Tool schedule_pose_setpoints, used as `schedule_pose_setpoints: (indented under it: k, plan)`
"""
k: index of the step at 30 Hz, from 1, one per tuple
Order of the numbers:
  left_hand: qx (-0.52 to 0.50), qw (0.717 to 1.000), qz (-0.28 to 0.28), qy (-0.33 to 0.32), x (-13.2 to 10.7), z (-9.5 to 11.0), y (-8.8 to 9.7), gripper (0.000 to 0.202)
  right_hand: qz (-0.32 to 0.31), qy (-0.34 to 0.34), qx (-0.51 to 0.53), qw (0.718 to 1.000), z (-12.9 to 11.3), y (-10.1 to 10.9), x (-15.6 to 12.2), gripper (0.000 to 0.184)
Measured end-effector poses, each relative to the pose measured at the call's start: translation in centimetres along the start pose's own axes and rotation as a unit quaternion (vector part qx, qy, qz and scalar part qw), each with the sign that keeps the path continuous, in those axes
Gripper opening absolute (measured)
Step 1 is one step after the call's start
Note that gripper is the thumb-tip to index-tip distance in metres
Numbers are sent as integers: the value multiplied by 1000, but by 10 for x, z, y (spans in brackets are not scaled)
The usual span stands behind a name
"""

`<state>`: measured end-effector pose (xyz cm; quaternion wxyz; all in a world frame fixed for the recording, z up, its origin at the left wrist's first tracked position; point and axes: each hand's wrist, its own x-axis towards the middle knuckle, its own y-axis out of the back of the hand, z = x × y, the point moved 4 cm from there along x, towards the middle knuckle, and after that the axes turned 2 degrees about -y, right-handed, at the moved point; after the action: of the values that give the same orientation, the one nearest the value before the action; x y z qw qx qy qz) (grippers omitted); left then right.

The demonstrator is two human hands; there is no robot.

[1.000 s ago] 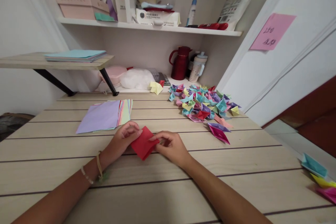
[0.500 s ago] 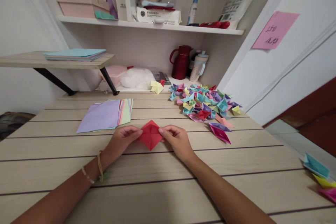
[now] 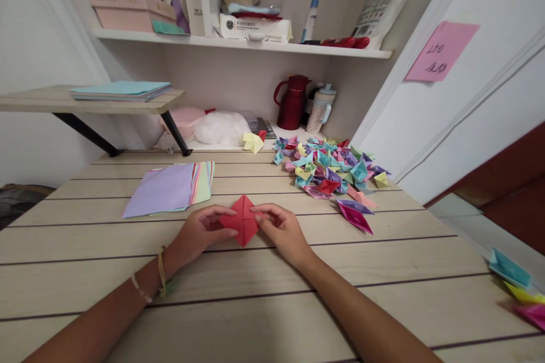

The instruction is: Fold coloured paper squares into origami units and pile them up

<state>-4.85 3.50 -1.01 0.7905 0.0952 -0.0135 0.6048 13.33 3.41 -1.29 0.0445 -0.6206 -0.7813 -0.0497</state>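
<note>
A red folded paper [image 3: 243,220] lies as a small diamond on the wooden table [image 3: 264,306], just in front of me. My left hand [image 3: 200,232] pinches its left side, thumb pressed on the lower left edge. From the right, my right hand [image 3: 281,230] pinches the top right edge near the centre crease. Both hands rest on the table.
A stack of coloured paper sheets [image 3: 170,188] lies to the left behind my hands. A heap of several folded paper boats [image 3: 330,171] spreads at the right rear, with a pink boat [image 3: 356,217] closest. More boats [image 3: 513,275] sit at the right edge. A red jug [image 3: 293,102] stands by the wall.
The red paper went from a loose tilted flap to a flat diamond. My fingers have moved inward over its left edge and top crease.
</note>
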Motion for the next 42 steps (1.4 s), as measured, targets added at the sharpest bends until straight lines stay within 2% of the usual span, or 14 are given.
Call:
schedule_pose_setpoints:
  k: [4, 9, 14, 19, 32, 38, 42]
  plan:
    - [4, 1000, 15, -20, -1, 1, 0, 41, -9, 14, -30, 999, -1, -3, -2, 39]
    - [54, 998, 28, -23, 1, 6, 3, 19, 5, 59, -66, 996, -8, 0, -2, 19]
    - [59, 998, 15, 2, 1, 6, 3, 19, -25, 6, -8, 1000, -7, -4, -3, 24]
    - [57, 998, -21, -11, 1, 8, -1, 20, -53, -53, 36, 997, 1, -10, -5, 29]
    - [79, 996, -41, -32, 0, 10, -2, 20, -69, -68, 72, 993, 2, -11, -5, 30]
    - [105, 994, -29, -23, 0, 6, -1, 20, -64, -85, 82, 991, 5, -11, -4, 33]
    - [134, 991, -18, -16, -1, 6, 0, 23, -73, -80, 50, 993, 5, -12, -4, 28]
